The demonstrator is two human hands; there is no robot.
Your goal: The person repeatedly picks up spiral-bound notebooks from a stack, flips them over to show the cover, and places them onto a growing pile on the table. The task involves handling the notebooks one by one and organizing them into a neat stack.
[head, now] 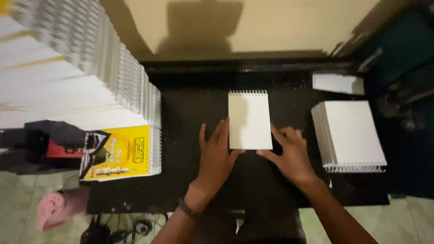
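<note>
- Left hand [215, 156]: flat on the black tabletop [190, 135], fingers together and extended, fingertips touching the lower left edge of the small cream-white spiral-bound notepad [249, 119]; dark band on the wrist. Grips nothing.
- Right hand [289, 156]: also flat, fingers loosely spread, thumb and index tip touching the pad's lower right corner; no pinch visible.
- Notepad lies flat between the 2 hands, just beyond the fingertips, wire coil on its far edge, blank cover up, squared to the table edge.
- Judgement: the step looks like squaring or steadying the pad. To do it well, keep both palms low, press evenly from the 2 sides so the sheets stay aligned, and keep fingers off the coil.
- Pad look: rectangular, pale cream, plain face, silver coil along the top, thin; a hand shadow falls on its upper left.
- Right of the right hand: stack of white spiral-bound pads [350, 135], coil toward the person, well apart from the held pad.
- Beyond that stack: small white sheet bundle [338, 83].
- Left of the left hand: yellow printed-cover notebook [118, 153] atop a tall leaning pile of white coil-bound notebooks [90, 68].
- Near left, at floor level: pink cap [50, 210].
</note>
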